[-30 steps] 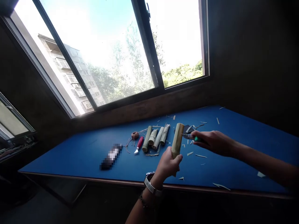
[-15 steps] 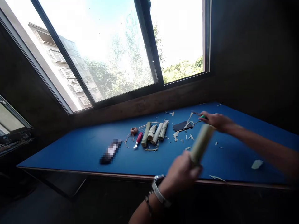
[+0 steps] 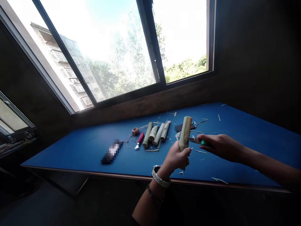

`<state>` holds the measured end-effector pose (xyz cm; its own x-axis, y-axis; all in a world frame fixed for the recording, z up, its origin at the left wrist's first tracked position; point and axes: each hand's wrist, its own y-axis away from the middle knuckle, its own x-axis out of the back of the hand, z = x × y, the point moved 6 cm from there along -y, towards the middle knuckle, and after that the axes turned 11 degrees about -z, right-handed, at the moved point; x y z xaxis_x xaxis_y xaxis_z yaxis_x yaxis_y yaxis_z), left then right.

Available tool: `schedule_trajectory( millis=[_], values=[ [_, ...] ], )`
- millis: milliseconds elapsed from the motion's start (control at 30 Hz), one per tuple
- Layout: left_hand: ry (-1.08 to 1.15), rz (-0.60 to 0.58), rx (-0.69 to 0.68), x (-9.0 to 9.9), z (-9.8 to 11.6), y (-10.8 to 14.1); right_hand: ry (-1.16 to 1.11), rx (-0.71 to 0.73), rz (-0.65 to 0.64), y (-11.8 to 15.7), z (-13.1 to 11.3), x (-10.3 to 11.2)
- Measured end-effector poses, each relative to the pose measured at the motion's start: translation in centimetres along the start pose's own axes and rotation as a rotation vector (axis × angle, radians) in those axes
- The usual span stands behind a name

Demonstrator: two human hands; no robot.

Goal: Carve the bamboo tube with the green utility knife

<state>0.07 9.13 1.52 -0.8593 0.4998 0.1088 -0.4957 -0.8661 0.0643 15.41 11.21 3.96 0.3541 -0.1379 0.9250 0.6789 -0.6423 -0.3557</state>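
Note:
My left hand [image 3: 177,157] is wrapped round the lower part of a pale green bamboo piece [image 3: 186,128], which stands nearly upright above the table's front half. Flat cut faces show along its side. In my right hand [image 3: 219,146] is a knife [image 3: 202,142] with a green and black handle. Its blade points left and meets the bamboo's right side, just above my left thumb. A dark flat pad [image 3: 179,127] lies behind the bamboo, partly hidden by it.
On the blue table [image 3: 87,147] lie several bamboo pieces [image 3: 157,134], a red-handled knife [image 3: 139,140], a ball of twine [image 3: 135,131] and a pixelated dark object [image 3: 112,152]. Shavings [image 3: 219,180] are scattered about the right half. A window [image 3: 113,50] rises behind the table.
My left hand has raised the bamboo and moved it left, turning it more upright. My right hand has come down and nearer, bringing the knife blade against the bamboo.

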Motion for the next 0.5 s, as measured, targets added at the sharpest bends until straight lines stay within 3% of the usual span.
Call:
schedule_trajectory(
  millis=[67, 167, 333, 500],
  values=[
    [-0.01, -0.022, -0.012, -0.3, 0.4, 0.2, -0.018, 0.035, -0.033, -0.4, -0.7, -1.0],
    [-0.08, 0.006, -0.025, -0.4, 0.3, 0.5, -0.026, 0.014, -0.04, -1.0, 0.1, -1.7],
    [-0.231, 0.046, -0.017, -0.6, -0.4, 0.9, 0.03, -0.021, -0.058, -1.3, 1.8, -1.5],
    [-0.229, 0.077, -0.039, -0.9, -0.1, 0.8, 0.03, 0.01, -0.065, -1.8, 2.2, -0.9]
  ],
)
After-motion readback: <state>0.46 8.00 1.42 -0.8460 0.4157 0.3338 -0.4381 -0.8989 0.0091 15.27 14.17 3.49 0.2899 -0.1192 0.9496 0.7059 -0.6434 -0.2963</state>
